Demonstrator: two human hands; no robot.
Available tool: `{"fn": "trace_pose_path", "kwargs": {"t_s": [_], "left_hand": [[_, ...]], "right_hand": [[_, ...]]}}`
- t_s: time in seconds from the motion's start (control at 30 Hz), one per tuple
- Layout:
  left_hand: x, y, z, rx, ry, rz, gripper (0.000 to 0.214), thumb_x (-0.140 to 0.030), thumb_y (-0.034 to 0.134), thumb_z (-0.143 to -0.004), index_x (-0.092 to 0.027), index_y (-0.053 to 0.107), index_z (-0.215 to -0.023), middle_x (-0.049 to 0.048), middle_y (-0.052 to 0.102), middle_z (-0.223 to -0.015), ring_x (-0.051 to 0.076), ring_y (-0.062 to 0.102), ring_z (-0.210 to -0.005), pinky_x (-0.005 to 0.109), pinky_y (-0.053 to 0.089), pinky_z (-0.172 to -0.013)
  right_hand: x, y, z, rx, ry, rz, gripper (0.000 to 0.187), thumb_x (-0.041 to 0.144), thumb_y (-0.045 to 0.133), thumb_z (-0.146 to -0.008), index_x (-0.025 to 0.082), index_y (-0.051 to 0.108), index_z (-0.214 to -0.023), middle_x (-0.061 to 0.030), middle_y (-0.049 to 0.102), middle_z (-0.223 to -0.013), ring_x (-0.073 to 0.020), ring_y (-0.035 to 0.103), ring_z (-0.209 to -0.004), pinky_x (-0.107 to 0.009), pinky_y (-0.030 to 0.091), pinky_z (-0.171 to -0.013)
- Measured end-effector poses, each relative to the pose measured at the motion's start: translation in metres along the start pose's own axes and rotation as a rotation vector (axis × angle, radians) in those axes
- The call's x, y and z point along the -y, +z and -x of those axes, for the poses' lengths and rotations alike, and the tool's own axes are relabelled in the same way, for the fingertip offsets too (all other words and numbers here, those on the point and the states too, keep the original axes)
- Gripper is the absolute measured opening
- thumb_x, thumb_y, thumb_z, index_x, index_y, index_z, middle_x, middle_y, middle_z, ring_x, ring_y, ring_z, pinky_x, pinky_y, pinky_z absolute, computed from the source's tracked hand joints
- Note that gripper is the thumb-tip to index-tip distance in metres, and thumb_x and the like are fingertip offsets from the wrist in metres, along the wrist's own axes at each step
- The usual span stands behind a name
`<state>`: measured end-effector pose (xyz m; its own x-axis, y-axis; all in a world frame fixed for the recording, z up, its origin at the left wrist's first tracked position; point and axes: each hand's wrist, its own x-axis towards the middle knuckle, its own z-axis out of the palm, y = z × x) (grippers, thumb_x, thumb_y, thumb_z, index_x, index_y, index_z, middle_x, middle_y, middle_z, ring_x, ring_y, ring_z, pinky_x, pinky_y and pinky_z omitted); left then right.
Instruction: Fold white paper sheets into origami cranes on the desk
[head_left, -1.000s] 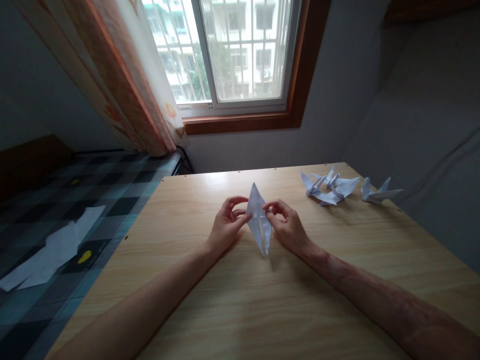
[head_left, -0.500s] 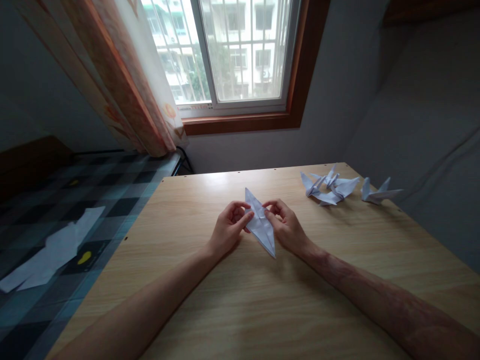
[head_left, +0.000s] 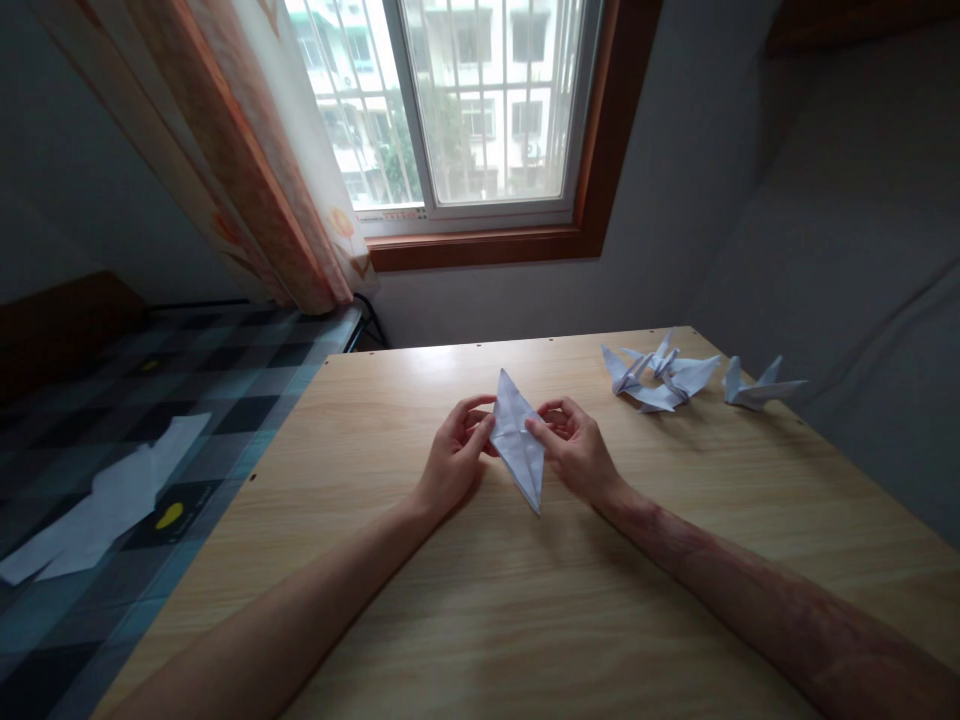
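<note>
A white sheet folded into a long diamond, the folded paper [head_left: 517,440], is held between my two hands above the table, one point toward the window and the other toward me. My left hand [head_left: 459,445] pinches its left corner between thumb and fingers. On the right corner, the thumb of my right hand [head_left: 576,447] lies on the paper's face while its fingers curl behind. Parts of the fingers behind the paper are hidden.
Several folded paper cranes [head_left: 660,375] cluster at the back right of the wooden table [head_left: 375,620], with another crane [head_left: 761,385] near the right edge. White paper pieces [head_left: 112,505] lie on the checked bed [head_left: 247,400] at left. Beyond the table is a window [head_left: 495,110].
The folded paper has turned slightly, standing straighter and showing a wider face. My left thumb has slid off its face toward the left corner.
</note>
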<state>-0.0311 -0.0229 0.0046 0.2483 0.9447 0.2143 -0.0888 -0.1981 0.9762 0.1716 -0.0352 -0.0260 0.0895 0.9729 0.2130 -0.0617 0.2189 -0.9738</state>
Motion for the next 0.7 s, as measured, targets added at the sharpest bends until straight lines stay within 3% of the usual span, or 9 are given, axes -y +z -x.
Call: {"fn": "trace_pose_path", "kwargs": {"t_s": [0.13, 0.27, 0.37, 0.5, 0.7], "left_hand": [[0.001, -0.001, 0.000, 0.046, 0.005, 0.000, 0.040, -0.040, 0.074, -0.099, -0.020, 0.072, -0.133, 0.0085, 0.079, -0.114, 0.021, 0.074, -0.095, 0.028, 0.058, -0.078], [0.002, -0.002, 0.001, 0.025, -0.020, 0.013, 0.040, -0.031, 0.068, -0.097, -0.020, 0.077, -0.134, 0.0100, 0.079, -0.128, 0.025, 0.073, -0.110, 0.032, 0.058, -0.087], [0.004, -0.002, 0.001, 0.001, -0.041, 0.021, 0.044, -0.030, 0.067, -0.094, -0.020, 0.079, -0.135, 0.0107, 0.079, -0.131, 0.027, 0.073, -0.112, 0.034, 0.059, -0.090], [0.003, -0.002, 0.001, 0.010, -0.064, 0.027, 0.047, -0.031, 0.069, -0.093, -0.020, 0.080, -0.137, 0.0110, 0.080, -0.132, 0.028, 0.073, -0.113, 0.038, 0.060, -0.094], [0.003, -0.003, 0.001, 0.051, -0.086, 0.073, 0.047, -0.041, 0.074, -0.097, -0.022, 0.080, -0.139, 0.0125, 0.079, -0.137, 0.030, 0.074, -0.114, 0.040, 0.060, -0.094]], "right_hand": [[-0.003, -0.002, -0.001, 0.012, -0.061, 0.127, 0.031, 0.050, 0.084, -0.091, 0.022, 0.071, -0.089, -0.0058, 0.078, -0.090, -0.0236, 0.073, -0.084, -0.034, 0.059, -0.074], [0.000, -0.004, -0.002, 0.001, -0.145, 0.225, 0.026, 0.045, 0.080, -0.093, 0.022, 0.072, -0.085, -0.0070, 0.074, -0.103, -0.0238, 0.070, -0.095, -0.035, 0.058, -0.082], [0.006, -0.005, 0.000, -0.053, -0.201, 0.328, 0.023, 0.041, 0.080, -0.091, 0.023, 0.071, -0.082, -0.0042, 0.067, -0.095, -0.0210, 0.061, -0.086, -0.032, 0.051, -0.073], [0.009, -0.004, 0.003, -0.005, -0.120, 0.292, 0.026, 0.040, 0.074, -0.095, 0.023, 0.063, -0.079, 0.0027, 0.056, -0.071, -0.0159, 0.046, -0.063, -0.030, 0.037, -0.058], [0.006, -0.002, 0.002, 0.039, -0.091, 0.223, 0.025, 0.041, 0.072, -0.097, 0.023, 0.062, -0.084, 0.0025, 0.060, -0.074, -0.0151, 0.052, -0.062, -0.030, 0.038, -0.058]]}}
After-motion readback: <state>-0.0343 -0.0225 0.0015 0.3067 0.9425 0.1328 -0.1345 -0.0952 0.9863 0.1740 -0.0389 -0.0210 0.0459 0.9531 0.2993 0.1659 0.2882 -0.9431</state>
